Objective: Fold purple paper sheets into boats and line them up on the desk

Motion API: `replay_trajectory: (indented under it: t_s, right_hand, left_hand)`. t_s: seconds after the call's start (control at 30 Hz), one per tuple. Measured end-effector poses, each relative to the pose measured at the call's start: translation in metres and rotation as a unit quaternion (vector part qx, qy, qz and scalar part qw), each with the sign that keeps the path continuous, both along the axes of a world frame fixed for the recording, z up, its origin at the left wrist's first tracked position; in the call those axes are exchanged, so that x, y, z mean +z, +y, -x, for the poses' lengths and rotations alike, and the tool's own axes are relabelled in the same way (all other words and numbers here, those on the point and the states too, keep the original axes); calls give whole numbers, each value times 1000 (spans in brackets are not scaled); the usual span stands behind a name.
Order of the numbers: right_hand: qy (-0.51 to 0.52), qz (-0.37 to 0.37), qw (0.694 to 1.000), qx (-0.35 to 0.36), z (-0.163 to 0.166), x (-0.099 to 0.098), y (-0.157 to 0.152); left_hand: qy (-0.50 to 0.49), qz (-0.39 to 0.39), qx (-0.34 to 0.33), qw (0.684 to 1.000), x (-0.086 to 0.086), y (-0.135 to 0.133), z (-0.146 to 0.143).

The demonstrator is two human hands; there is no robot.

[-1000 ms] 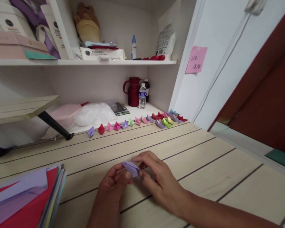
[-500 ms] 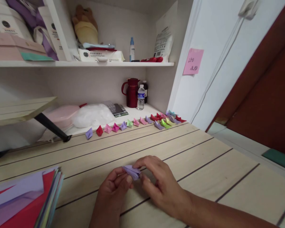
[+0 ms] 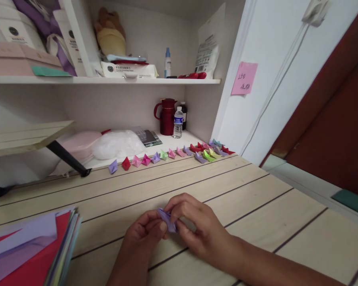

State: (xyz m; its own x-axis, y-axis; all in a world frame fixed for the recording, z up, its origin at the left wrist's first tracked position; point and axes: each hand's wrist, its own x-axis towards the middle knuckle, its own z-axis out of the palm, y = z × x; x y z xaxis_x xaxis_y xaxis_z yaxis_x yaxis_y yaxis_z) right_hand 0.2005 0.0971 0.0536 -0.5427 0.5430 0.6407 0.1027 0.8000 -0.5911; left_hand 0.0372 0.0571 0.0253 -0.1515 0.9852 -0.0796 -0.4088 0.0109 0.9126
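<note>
Both hands pinch a small folded piece of lilac paper [image 3: 168,219] just above the wooden table [image 3: 256,198]. My left hand [image 3: 144,232] grips its left side between thumb and fingers. My right hand [image 3: 197,228] closes its fingers over the right side and top, hiding much of the paper. A row of several small folded paper boats [image 3: 167,155] in purple, red, pink and green runs along the far edge of the table.
A stack of coloured paper sheets [image 3: 30,250] lies at the near left. A raised wooden board on a black bracket [image 3: 26,137] juts in from the left. The shelf behind holds a red jug [image 3: 166,115], a water bottle [image 3: 178,122] and a plastic bag [image 3: 117,143].
The fingers of both hands have closed in tighter on the lilac paper, which now shows less and looks more crumpled together. The hands stay at the same spot.
</note>
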Motion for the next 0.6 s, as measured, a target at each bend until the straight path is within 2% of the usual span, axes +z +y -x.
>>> replay_trajectory:
  t_s: [0.27, 0.47, 0.6]
  right_hand:
    - [-3, 51, 996, -72, -1, -1, 4]
    - [-31, 44, 995, -90, -2, -2, 4]
    - [-56, 28, 994, -87, 0, -3, 1]
  left_hand:
    - [0, 6, 8, 1000, 1, -4, -7]
    - [17, -17, 36, 999, -5, -8, -19]
    - [39, -16, 47, 998, -12, -5, -17]
